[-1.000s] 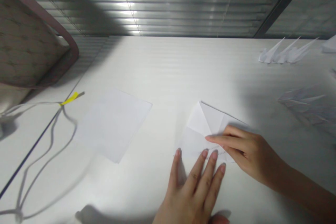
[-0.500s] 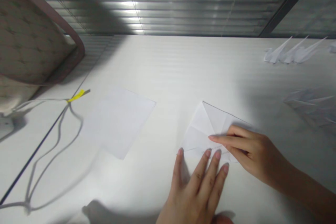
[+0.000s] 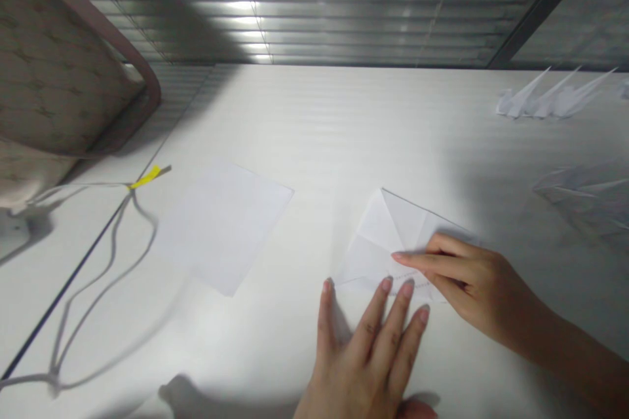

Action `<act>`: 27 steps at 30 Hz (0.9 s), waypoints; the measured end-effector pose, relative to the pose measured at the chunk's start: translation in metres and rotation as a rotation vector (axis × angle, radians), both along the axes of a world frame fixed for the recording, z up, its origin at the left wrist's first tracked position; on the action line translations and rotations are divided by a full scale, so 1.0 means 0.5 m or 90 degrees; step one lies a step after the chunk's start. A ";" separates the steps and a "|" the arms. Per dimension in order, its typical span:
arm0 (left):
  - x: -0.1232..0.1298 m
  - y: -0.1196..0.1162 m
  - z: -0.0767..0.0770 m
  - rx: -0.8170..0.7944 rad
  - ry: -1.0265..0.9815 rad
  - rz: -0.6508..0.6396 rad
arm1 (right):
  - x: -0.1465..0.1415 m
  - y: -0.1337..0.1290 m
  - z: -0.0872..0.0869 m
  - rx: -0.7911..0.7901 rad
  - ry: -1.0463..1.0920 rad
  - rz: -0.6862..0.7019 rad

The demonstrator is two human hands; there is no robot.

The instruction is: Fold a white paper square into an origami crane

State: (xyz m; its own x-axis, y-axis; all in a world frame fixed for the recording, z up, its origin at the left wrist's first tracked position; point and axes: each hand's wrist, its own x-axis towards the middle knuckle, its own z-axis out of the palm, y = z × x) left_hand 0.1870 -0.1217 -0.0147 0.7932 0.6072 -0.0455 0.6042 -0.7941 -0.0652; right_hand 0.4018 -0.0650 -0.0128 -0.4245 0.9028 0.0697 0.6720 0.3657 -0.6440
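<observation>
A creased white sheet of paper (image 3: 378, 242) lies on the white table, a fold line fanning from its top corner and faint printed marks near its lower edge. My left hand (image 3: 363, 353) is open, fingers spread; some fingertips touch the sheet's lower edge, and one finger rests by its lower left corner. My right hand (image 3: 466, 275) covers the sheet's right part. Its index finger stretches onto the middle of the paper while the other fingers curl in against it; what lies beneath them is hidden.
A flat square of white paper (image 3: 226, 229) lies to the left. Several folded paper cranes (image 3: 545, 101) stand at the back right, above more blurred folded paper (image 3: 584, 190). Grey cable (image 3: 113, 242) with a yellow tag (image 3: 147, 177) and a patterned bag (image 3: 54, 72) occupy the left. Blinds (image 3: 334, 6) hang behind.
My left hand's outermost left finger has slid slightly left, off the sheet's lower left corner. My right hand and the paper hold nearly the same place.
</observation>
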 end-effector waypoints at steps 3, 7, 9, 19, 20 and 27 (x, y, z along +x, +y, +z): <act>0.001 0.001 0.001 0.003 -0.006 0.007 | -0.001 0.000 0.001 -0.003 0.006 0.000; -0.001 -0.001 0.003 0.019 -0.028 0.029 | 0.000 0.000 0.001 -0.010 0.010 0.004; -0.005 -0.004 0.004 0.027 -0.045 0.033 | 0.001 0.001 0.001 -0.014 0.010 0.005; -0.003 0.028 0.017 0.011 -0.105 -0.057 | 0.001 0.001 0.002 -0.014 -0.004 0.009; 0.001 0.032 0.019 -0.004 -0.102 -0.065 | 0.001 0.001 0.003 -0.011 -0.010 0.011; 0.011 0.032 0.026 -0.047 -0.077 -0.030 | 0.001 0.004 0.006 0.015 -0.048 0.023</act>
